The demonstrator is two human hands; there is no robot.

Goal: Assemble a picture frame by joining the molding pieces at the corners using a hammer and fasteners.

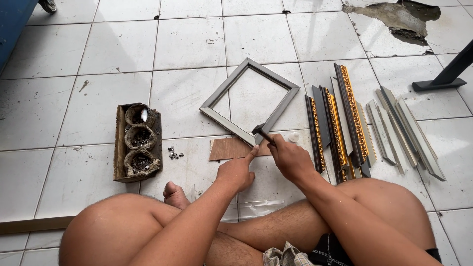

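A square grey picture frame (pixel 224 91) lies on the white tiled floor, turned like a diamond. Its near corner rests on a brown cardboard piece (pixel 227 149). My right hand (pixel 290 158) grips a small dark hammer (pixel 261 132) whose head sits at that near corner. My left hand (pixel 237 170) is beside it, index finger stretched toward the corner and resting on the cardboard, holding nothing that I can see.
A wooden tray (pixel 118 148) with three bowls of small metal pieces stands at left, with loose metal bits (pixel 174 154) beside it. Gold-and-black moulding strips (pixel 340 118) and grey strips (pixel 406 130) lie at right. Broken tile (pixel 399 17) and a black stand foot (pixel 441 81) are far right. My crossed legs fill the foreground.
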